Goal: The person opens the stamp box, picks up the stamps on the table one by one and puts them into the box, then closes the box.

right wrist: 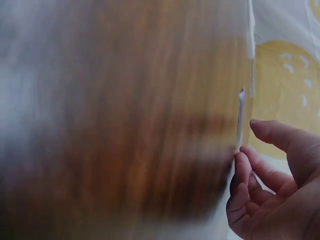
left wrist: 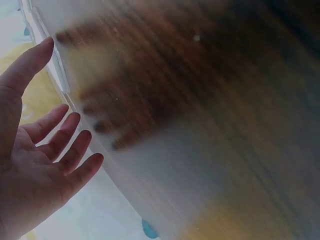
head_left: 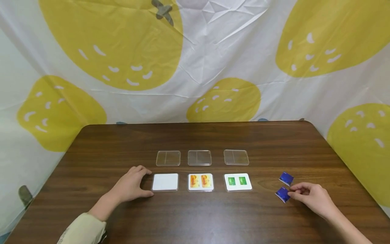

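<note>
My left hand [head_left: 131, 183] rests beside the leftmost shallow clear case, which holds a blank white card [head_left: 165, 182]. Its thumb and fingers are spread at the case's left edge, and the left wrist view shows the fingers [left wrist: 75, 150] apart and relaxed. At the right, two small blue square packets lie on the table, one upper packet [head_left: 286, 178] and one lower packet [head_left: 282, 194]. The fingertips of my right hand [head_left: 313, 200] touch the lower one at its right corner. In the right wrist view the thumb stands a little apart from that packet's thin edge [right wrist: 240, 115].
A middle case holds two orange printed pieces [head_left: 201, 181]; a right case holds two green ones [head_left: 237, 182]. Behind lie three clear lids: left [head_left: 168, 158], middle [head_left: 199, 158], right [head_left: 236, 157]. A lemon-print cloth [head_left: 213, 67] hangs behind the brown wooden table [head_left: 198, 217].
</note>
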A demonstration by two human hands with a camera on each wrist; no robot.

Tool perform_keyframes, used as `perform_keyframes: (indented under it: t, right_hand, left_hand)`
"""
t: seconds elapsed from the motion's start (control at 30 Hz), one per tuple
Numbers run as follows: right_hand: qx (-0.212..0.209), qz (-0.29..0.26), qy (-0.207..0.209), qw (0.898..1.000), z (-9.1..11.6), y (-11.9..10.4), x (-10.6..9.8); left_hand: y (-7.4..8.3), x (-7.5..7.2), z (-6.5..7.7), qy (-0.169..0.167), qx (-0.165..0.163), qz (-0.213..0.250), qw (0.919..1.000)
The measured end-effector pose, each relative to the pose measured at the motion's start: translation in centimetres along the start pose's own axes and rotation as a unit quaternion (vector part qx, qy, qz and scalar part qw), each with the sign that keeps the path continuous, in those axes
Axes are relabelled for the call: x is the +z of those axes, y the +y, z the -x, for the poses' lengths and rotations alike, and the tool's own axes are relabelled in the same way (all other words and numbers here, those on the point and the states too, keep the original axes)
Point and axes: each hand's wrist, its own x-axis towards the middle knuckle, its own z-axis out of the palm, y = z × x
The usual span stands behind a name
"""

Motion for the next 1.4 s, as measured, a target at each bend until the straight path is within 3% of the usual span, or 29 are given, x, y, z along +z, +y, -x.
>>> perform_keyframes:
  t: [0.4,1.4]
  right_hand:
    - [0.035,0.041,-0.008,0.998,0.0,-0.7,0.4]
    - [0.016,0.022,0.009,1.0,0.1,-1.0,0.8]
  left_hand:
    - [0.0,0.3,0.0,-0.006,-0.007,0.004,1.0]
    - [-0.2,0.7,-0.1,0.002,-0.004,0.002,1.0]
